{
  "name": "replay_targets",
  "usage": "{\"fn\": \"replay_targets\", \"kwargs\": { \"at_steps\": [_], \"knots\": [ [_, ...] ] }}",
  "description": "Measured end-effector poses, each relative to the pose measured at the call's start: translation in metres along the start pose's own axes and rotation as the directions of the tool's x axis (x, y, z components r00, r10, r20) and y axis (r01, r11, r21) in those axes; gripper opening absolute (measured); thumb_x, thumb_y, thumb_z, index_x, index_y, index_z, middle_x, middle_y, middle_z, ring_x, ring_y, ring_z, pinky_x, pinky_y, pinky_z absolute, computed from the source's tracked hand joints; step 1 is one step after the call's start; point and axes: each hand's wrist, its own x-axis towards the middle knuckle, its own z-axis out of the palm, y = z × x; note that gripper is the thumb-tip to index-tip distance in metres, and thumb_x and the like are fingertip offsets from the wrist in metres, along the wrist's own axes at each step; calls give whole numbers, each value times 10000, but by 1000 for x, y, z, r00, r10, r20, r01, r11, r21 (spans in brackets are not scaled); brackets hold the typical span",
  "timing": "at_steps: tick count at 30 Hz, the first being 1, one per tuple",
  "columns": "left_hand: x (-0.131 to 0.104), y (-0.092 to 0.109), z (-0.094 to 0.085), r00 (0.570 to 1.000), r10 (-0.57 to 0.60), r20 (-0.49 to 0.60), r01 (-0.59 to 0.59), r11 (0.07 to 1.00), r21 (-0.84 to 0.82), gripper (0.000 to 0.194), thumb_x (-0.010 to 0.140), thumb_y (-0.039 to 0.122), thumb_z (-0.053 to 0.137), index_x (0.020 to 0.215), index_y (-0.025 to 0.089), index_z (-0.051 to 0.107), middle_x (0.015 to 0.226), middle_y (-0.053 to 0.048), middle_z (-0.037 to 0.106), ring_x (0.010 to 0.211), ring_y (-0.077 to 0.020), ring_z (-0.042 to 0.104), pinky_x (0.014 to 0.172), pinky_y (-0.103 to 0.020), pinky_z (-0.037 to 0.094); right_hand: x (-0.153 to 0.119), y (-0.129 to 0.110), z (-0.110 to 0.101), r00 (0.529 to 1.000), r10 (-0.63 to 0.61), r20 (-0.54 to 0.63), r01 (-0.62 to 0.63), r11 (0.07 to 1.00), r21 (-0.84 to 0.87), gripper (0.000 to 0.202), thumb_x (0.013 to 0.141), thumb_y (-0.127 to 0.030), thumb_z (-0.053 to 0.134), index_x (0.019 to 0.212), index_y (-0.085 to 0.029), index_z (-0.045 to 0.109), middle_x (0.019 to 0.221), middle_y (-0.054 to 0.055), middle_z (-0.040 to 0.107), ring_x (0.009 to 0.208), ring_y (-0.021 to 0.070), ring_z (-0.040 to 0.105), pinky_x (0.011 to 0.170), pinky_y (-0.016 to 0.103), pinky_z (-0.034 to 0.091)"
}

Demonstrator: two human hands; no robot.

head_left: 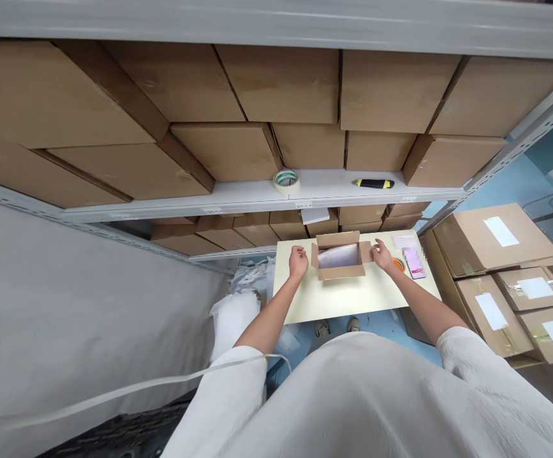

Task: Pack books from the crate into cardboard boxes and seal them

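Note:
A small cardboard box (342, 273) stands on the cream table with its flaps folded outward, and a whitish sheet or wrapped item (338, 256) lies inside it. My left hand (298, 262) hovers just left of the box, fingers loosely curled and holding nothing I can see. On the other side, my right hand (381, 255) is close beside the right flap (366, 251), thumb and fingers slightly apart. Whether it touches that flap I cannot tell. An orange tape roll (398, 264) lies partly behind my right wrist, next to a phone with a pink screen (414, 263).
Cardboard boxes (281, 83) fill the metal shelving ahead. A tape roll (286, 182) and a yellow-black utility knife (374, 184) lie on the shelf above the table (324, 305). Labelled cartons (496, 242) are stacked at right; white plastic bags (236, 321) hang at left.

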Motion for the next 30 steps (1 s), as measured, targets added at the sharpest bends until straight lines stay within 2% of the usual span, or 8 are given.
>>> {"fn": "replay_targets", "kwargs": {
  "at_steps": [3, 6, 9, 11, 17, 21, 25, 30],
  "knots": [
    [-3, -14, 3, 987, -80, 142, 100, 985, -140, 337, 867, 88, 493, 1126, 213, 667, 974, -50, 740, 918, -204, 735, 941, -379, 604, 4, -3, 4, 992, 109, 56, -120, 957, 266, 512, 968, -403, 511, 1448, -238, 574, 1223, 114, 752, 887, 212, 757, 818, 380, 661],
    [-11, -21, 4, 955, 125, 269, -91, 987, -135, 398, 804, 75, 541, 1137, 199, 721, 1118, -77, 786, 1062, -226, 757, 1062, -421, 595, 4, -12, 12, 992, 59, 114, -96, 931, 352, 387, 887, -319, 611, 1263, -232, 633, 1082, 71, 752, 762, 173, 749, 744, 334, 647],
    [-18, -25, -1, 843, 315, 436, -362, 932, 26, 553, 761, 54, 584, 1264, 211, 753, 1414, -94, 738, 1354, -279, 669, 1221, -471, 504, 3, -21, 21, 989, 4, 147, -40, 968, 249, 444, 802, -237, 681, 1244, -241, 635, 981, 16, 736, 747, 176, 741, 751, 337, 635],
    [-21, -26, -7, 776, 333, 535, -481, 861, 163, 664, 753, 53, 621, 1384, 228, 730, 1585, -94, 636, 1503, -324, 555, 1269, -507, 453, 6, -26, 24, 991, 1, 132, -17, 993, 118, 518, 763, -217, 716, 1274, -249, 638, 989, 5, 735, 776, 185, 731, 783, 347, 629],
    [-19, -25, -18, 702, 289, 650, -581, 761, 289, 709, 812, 193, 759, 1508, 289, 665, 1716, -81, 506, 1604, -387, 417, 1292, -572, 390, 20, -33, 29, 995, 9, 96, -2, 998, -69, 893, 678, -216, 772, 1540, -235, 542, 1295, 101, 620, 949, 226, 693, 907, 391, 628],
    [-17, -23, -17, 748, 281, 601, -469, 865, 179, 614, 985, 350, 639, 1590, 275, 569, 1666, -94, 570, 1566, -320, 494, 1291, -501, 403, 26, -33, 29, 991, -15, 131, 3, 996, 94, 969, 621, -220, 753, 1559, -296, 521, 1451, 118, 526, 985, 226, 676, 903, 405, 633],
    [-20, -16, -7, 847, 238, 475, -313, 946, 84, 696, 1068, 369, 522, 1721, 247, 312, 1482, -130, 701, 1378, -283, 662, 1161, -455, 520, 25, -33, 25, 986, -36, 163, -12, 958, 286, 584, 762, -364, 664, 1341, -297, 639, 1408, 77, 620, 1068, 235, 678, 955, 416, 604],
    [-22, 0, 12, 909, 319, 270, -390, 880, 271, 767, 989, 214, 568, 1714, 196, 320, 1573, -210, 570, 1453, -361, 559, 1193, -558, 475, 18, -30, 26, 979, -153, 132, 123, 971, 207, 255, 884, -436, 578, 1006, -272, 729, 1246, 57, 689, 1285, 267, 605, 1161, 441, 500]
  ]
}}
